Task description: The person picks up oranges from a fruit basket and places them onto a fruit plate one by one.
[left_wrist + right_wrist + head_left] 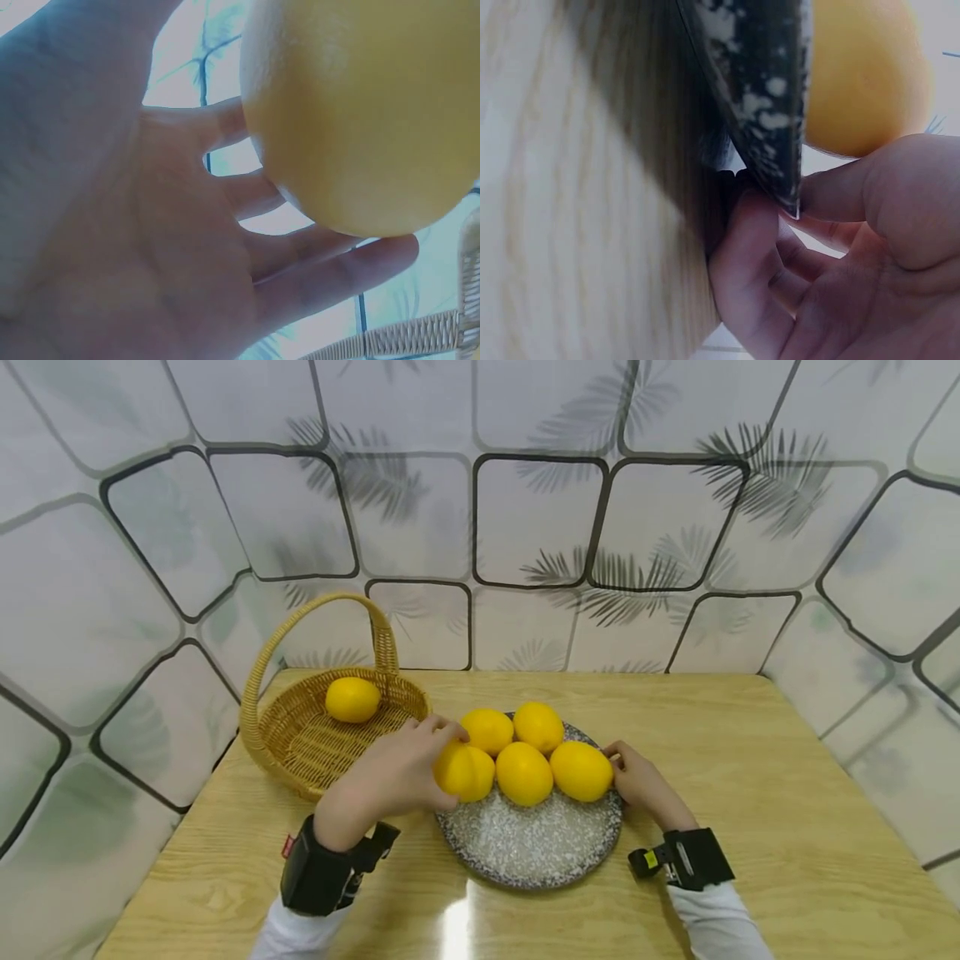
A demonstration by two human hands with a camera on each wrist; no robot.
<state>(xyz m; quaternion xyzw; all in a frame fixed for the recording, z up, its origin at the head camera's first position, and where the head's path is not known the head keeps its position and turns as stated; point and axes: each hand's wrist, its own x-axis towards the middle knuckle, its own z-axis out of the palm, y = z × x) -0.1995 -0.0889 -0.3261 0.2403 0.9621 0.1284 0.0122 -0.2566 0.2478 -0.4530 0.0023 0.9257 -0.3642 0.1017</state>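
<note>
- Yellow lemons: we count six, five on the speckled plate and one in the wicker basket.
- We see one plate, one basket with one arched handle, and one wooden table under them.
- Our left hand curls over the front-left lemon on the plate, with the fingers wrapped round it; the left wrist view shows that fruit against the fingertips.
- Our right hand is at the plate's right edge beside the rightmost lemon, fingers curled under the rim and thumb on top, pinching it, as the right wrist view shows.
- The left hand hides part of the gripped lemon; both wrist views are too close and too blurred to show more than parts of things.
- Each wrist carries a black strap; a small red tag on the left one and a yellow mark on the right one are too small to read.
</note>
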